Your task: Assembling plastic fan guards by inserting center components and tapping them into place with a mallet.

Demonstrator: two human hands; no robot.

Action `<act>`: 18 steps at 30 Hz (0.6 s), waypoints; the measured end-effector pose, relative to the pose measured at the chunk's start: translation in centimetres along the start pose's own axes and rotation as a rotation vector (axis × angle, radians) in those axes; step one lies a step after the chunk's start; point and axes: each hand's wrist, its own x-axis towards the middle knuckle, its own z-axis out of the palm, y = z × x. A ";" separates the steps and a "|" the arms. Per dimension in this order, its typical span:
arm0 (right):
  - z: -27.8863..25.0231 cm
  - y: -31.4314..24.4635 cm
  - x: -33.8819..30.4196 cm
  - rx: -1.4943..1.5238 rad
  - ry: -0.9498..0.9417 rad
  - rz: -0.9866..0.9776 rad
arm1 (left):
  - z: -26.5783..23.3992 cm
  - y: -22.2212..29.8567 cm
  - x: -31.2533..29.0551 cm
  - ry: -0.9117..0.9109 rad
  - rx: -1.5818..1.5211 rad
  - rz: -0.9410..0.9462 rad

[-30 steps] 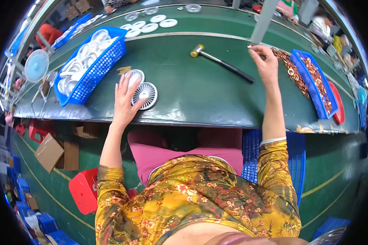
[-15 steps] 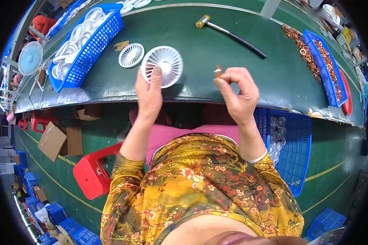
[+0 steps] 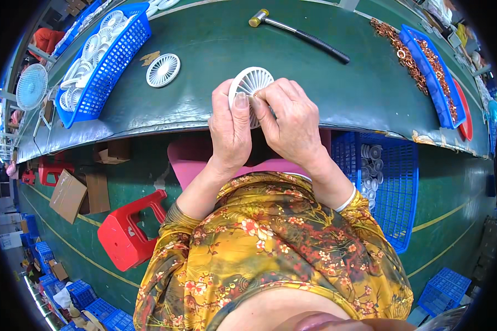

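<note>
Above the front edge of the green table, my left hand (image 3: 230, 124) grips a white round slotted plastic grille (image 3: 252, 80) by its left rim, thumb on the face. The grille is tilted. My right hand (image 3: 289, 113) is closed at the middle of the grille, thumb and fingers pinched together. The small copper-coloured part it held earlier is almost wholly hidden by the fingers. Another white grille (image 3: 163, 70) lies flat on the table to the left. A hammer with a yellowish head and black handle (image 3: 303, 37) rests at the far middle.
A blue basket of white grilles (image 3: 109, 69) stands at the left of the table (image 3: 204, 49). At the right, copper-coloured rings fill a blue tray (image 3: 425, 66) and lie beside it. Below the table are a blue crate (image 3: 395, 193) and a red stool (image 3: 121, 237).
My right hand has moved left and brought the small copper-coloured part to the grille's centre. My left hand has shifted right and tilted the grille. The view has moved slightly.
</note>
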 end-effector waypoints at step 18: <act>0.3 1.4 -1.3 0.064 0.174 -0.039 | 0.8 -0.5 -0.9 -0.036 -0.406 -0.157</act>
